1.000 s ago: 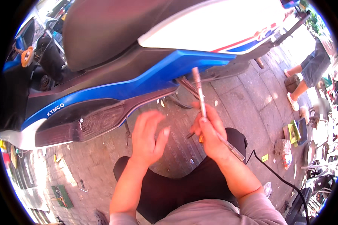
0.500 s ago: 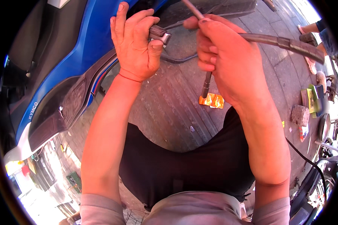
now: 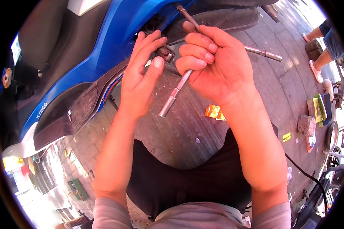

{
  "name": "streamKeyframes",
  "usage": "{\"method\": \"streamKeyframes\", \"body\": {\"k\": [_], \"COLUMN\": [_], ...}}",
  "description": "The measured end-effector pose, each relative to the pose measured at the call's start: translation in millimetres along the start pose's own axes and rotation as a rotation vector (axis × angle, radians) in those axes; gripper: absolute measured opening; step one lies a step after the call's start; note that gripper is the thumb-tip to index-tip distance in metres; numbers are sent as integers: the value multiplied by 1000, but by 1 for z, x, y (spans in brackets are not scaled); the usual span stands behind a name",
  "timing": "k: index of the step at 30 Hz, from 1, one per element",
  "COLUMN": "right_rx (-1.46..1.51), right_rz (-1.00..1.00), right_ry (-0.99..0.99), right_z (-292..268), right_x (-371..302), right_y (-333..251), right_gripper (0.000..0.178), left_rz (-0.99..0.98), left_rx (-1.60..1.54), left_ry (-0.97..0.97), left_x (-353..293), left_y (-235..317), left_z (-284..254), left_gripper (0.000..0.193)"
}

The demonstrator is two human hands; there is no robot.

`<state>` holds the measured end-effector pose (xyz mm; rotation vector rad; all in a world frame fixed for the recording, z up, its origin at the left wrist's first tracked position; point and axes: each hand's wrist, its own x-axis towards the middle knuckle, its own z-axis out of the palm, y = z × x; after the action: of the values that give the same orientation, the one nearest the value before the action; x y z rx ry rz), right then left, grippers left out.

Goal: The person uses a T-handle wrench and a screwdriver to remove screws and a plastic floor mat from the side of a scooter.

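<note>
My right hand (image 3: 223, 66) is closed round the middle of a three-way socket wrench (image 3: 176, 91), whose hub is hidden in the fingers. One arm of it points up to the scooter's side, and I cannot tell if its tip touches there. The other two stick out to the lower left and to the right. My left hand (image 3: 140, 82) is open, fingers stretched upward, beside a short dark peg with a metal end (image 3: 165, 53). Whether the fingers touch that peg is unclear. The blue scooter (image 3: 105, 45) stands at the upper left, its wheel partly behind my right hand.
An orange wrapper (image 3: 214, 112) lies on the paved ground (image 3: 271, 87). To the right are a stone block (image 3: 306, 126), a yellow-green box (image 3: 315, 108) and a black cable (image 3: 307, 175). Another person's legs (image 3: 320, 57) show at the upper right.
The wrench has turned in my right hand, so one arm now points lower left and another right. My left hand has shifted down and right, its fingers closer together.
</note>
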<state>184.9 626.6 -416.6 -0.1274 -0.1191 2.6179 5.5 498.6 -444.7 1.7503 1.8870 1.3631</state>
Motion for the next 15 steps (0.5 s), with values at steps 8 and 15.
{"method": "streamKeyframes", "body": {"k": [8, 15], "right_rx": [-653, 57], "right_rz": [-131, 35], "right_ry": [218, -37], "right_z": [-1, -1], "right_x": [-4, 11], "right_y": [-14, -8], "right_gripper": [36, 26], "left_rz": [-81, -248], "left_rx": [4, -286], "left_ry": [-21, 81], "left_x": [-4, -18], "left_y": [10, 25], "left_z": [-4, 1], "left_gripper": [44, 52]}}
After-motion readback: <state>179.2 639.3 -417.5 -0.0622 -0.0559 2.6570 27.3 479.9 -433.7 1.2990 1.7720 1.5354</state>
